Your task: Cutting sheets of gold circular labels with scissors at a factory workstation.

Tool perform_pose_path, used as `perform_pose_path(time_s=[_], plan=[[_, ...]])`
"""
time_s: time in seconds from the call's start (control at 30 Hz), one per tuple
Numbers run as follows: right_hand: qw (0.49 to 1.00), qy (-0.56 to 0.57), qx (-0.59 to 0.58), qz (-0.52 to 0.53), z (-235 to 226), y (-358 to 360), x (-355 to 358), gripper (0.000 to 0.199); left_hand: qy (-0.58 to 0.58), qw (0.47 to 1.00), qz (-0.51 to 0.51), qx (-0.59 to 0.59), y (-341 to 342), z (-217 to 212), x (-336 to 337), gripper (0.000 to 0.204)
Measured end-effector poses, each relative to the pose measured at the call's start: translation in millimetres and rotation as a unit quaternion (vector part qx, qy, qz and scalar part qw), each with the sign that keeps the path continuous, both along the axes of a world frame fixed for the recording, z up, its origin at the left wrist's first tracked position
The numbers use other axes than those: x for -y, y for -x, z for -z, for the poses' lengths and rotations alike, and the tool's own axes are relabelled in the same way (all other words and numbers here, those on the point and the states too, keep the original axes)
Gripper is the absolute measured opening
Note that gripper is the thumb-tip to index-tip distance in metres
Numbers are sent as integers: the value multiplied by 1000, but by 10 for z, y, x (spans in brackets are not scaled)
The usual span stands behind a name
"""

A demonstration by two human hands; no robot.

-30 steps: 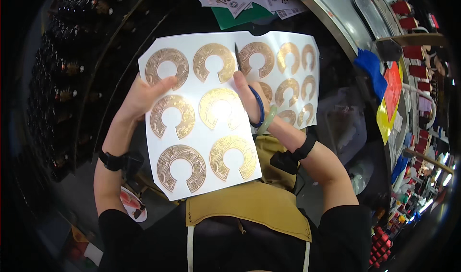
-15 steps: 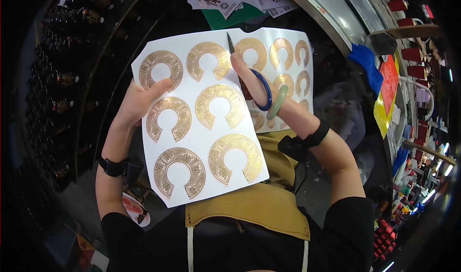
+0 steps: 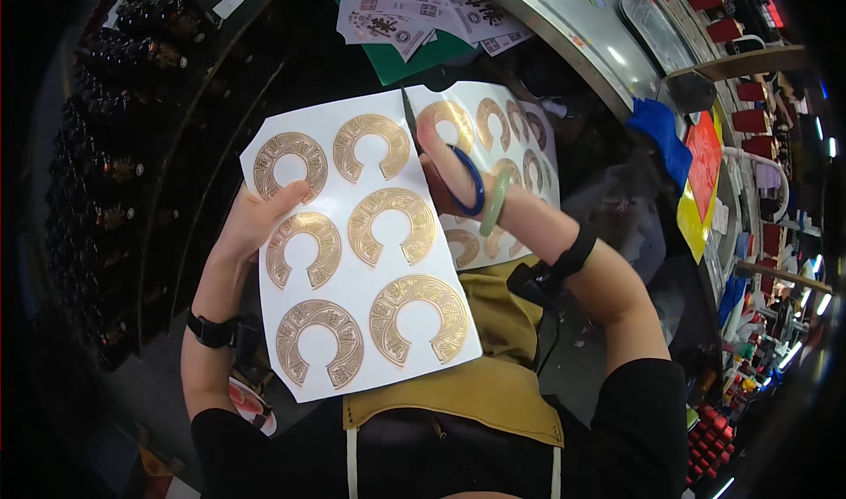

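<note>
Two bare hands are at work on two white panels, one partly overlapping the other. The left panel (image 3: 345, 274) bears six gold rings (image 3: 392, 226), each an open C, set in three rows of two; the right panel (image 3: 514, 151) carries smaller ones, partly covered by the arm, so I cannot count them all. One bladed tool (image 3: 407, 110) shows, a slim dark point upright along the seam at the top edge (its grip is lost behind the hand, and whether the panels join there I cannot tell). The panels look smooth and glossy with clipped corners, the right one curving; the rings are shiny, ornamented bands. The left hand (image 3: 256, 217) is closed on the left panel's outer edge, thumb flat on the face, fingers behind it. The right hand (image 3: 447, 157) is curled about the tool with its thumb up by the blade, though its fingers are mostly hidden and I cannot tell how tightly they close. The left panel thus lies between the hands, reaching down over the tan apron (image 3: 458, 402), and the right panel passes behind the right hand. Two round bangles, one blue (image 3: 478, 186) and one pale green (image 3: 495, 201), circle the right wrist; each forearm wears one black strap. Beyond lie several printed papers (image 3: 397, 10) on one green sheet (image 3: 423, 59).
</note>
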State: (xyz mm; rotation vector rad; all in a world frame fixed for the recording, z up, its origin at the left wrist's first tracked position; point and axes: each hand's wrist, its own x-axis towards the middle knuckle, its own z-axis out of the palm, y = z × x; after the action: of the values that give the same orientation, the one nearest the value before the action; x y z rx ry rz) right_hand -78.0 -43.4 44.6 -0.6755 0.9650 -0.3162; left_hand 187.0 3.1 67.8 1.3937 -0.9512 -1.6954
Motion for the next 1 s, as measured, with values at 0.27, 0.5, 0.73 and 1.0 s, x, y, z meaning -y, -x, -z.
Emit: perform_pose_path(time_s=[0.27, 0.5, 0.73, 1.0], plan=[[983, 153, -90, 42, 96, -89, 0, 74, -4, 1000, 11, 11, -29, -25, 36, 32], [993, 95, -13, 75, 81, -170, -38, 77, -7, 1000, -8, 10, -20, 37, 7, 30], [995, 23, -59, -77, -89, -35, 332, 100, 16, 999, 9, 28, -120, -28, 49, 30], [996, 70, 36, 33, 425, -323, 146, 66, -30, 1000, 0, 0, -61, 162, 21, 35]])
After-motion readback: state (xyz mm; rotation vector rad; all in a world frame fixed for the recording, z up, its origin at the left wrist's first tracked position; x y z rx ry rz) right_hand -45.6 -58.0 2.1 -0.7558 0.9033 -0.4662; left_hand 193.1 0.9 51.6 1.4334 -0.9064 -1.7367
